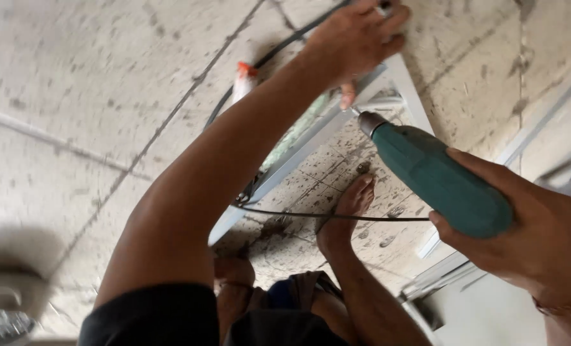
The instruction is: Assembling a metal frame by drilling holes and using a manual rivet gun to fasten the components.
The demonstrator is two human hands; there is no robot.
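Head view: right hand [535,237] aims drill [439,176] at frame [311,144] corner.

1. The drill [442,179] in my right hand [529,237] has a matt teal plastic body and a dull grey metal nose
2. The frame [311,144] under my left hand [356,38] is smooth pale metal with a soft sheen
3. The floor [93,83] is rough, speckled concrete tile, matt and dusty
4. The cable [337,216] is thin black rubber
5. My sleeve [151,317] is dark matt cloth
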